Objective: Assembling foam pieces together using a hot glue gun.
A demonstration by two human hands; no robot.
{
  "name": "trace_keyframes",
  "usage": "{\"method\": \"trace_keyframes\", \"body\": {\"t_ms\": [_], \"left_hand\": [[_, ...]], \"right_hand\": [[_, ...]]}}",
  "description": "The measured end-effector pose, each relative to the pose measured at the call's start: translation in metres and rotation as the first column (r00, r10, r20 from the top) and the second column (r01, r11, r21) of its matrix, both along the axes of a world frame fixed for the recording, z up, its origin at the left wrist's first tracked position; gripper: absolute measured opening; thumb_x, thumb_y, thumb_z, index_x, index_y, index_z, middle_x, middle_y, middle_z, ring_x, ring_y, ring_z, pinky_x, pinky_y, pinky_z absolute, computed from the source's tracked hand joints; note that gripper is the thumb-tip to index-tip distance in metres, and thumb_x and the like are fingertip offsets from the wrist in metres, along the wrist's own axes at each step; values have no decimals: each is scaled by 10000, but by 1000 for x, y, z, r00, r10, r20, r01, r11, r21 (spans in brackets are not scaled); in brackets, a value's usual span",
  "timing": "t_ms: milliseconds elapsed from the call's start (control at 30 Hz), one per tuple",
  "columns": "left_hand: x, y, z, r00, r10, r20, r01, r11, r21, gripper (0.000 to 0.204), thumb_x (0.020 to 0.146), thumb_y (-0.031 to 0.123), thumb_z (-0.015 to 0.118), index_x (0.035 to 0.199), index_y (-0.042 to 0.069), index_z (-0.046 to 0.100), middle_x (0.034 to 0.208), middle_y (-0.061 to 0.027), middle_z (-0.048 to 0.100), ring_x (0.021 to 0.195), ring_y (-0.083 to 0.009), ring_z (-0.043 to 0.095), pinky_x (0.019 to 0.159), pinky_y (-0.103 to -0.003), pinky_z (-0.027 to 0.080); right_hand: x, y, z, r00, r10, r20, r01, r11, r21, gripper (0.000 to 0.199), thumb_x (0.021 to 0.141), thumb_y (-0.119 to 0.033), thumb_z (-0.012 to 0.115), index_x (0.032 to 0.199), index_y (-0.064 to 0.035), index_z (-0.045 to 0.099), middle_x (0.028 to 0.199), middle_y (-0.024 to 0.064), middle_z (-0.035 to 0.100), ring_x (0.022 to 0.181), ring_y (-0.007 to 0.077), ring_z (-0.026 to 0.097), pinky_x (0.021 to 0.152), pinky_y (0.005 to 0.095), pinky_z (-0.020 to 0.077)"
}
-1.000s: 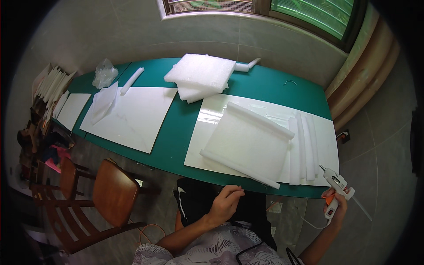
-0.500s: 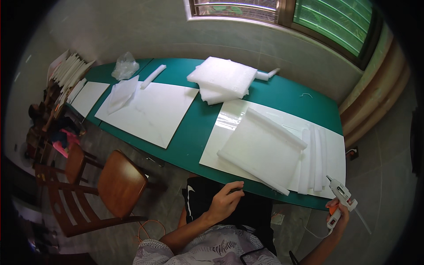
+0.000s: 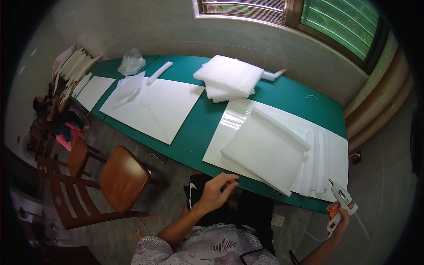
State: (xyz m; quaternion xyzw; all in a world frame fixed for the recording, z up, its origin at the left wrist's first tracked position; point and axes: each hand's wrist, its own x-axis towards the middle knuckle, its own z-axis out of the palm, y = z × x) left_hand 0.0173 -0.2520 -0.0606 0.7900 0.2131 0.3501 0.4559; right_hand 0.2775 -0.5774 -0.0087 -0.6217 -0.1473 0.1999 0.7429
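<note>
My right hand (image 3: 339, 219) is wrapped round the handle of a white hot glue gun (image 3: 341, 194) with an orange trigger. The gun's nozzle points up toward the table's right end, and a clear glue stick juts from its rear. Just off the table's front edge, my left hand (image 3: 217, 191) is empty, thumb and fingers apart. Nearest to both hands lies a white foam sheet (image 3: 265, 148) with a raised foam strip along two opposite edges. It rests on a glossy white board (image 3: 213, 152). Several loose foam strips (image 3: 314, 161) lie side by side at its right.
The table (image 3: 187, 132) is green. A stack of thick foam sheets (image 3: 229, 75) sits at its back. Further left are another white board (image 3: 163, 106), a foam strip (image 3: 159, 73) and a clear plastic bag (image 3: 131, 62). Wooden chairs (image 3: 125, 176) stand at the left front.
My left hand has shifted slightly left and up, its thumb spreading from the fingers. My right hand still holds the glue gun in nearly the same place. The whole view has shifted slightly.
</note>
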Motion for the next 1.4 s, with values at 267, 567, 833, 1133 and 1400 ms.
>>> {"method": "trace_keyframes", "body": {"t_ms": [267,567,833,1133,1400], "left_hand": [[11,12,-3,1000,15,-4,-14,977,213,115,820,-4,692,934,-5,672,875,-105,673,695,-172,643,650,-266,502],[44,-33,-7,999,54,4,-54,998,-29,501,860,43,674,1320,7,478,974,-123,652,627,-131,572,539,-250,444],[55,-16,1,984,170,-56,-157,970,185,489,866,87,672,1318,4,505,1116,-137,612,613,-109,545,531,-232,415],[73,30,24,961,152,-229,-161,987,-20,475,896,207,648,1287,-31,520,1090,-207,634,562,-175,548,569,-313,478],[102,75,11,985,163,-49,-169,975,-141,528,892,207,653,1328,-23,464,1294,-253,531,977,-316,661,829,-369,533]], "right_hand": [[6,2,-3,999,31,-26,-29,998,52,390,831,-230,535,1001,120,574,780,143,586,762,221,630,336,231,475],[8,-3,-4,998,59,-25,-57,996,70,371,838,-218,521,973,122,584,769,174,591,720,210,630,336,227,463],[11,-1,-4,999,33,-8,-32,998,55,354,829,-266,546,859,83,593,760,157,579,756,223,624,323,220,451],[11,0,-7,1000,9,-11,-8,998,64,359,829,-262,549,873,92,595,763,159,584,755,222,624,323,220,454],[10,0,-7,1000,0,-7,1,997,80,353,827,-255,549,875,92,594,762,157,582,762,220,624,325,217,458]]}}
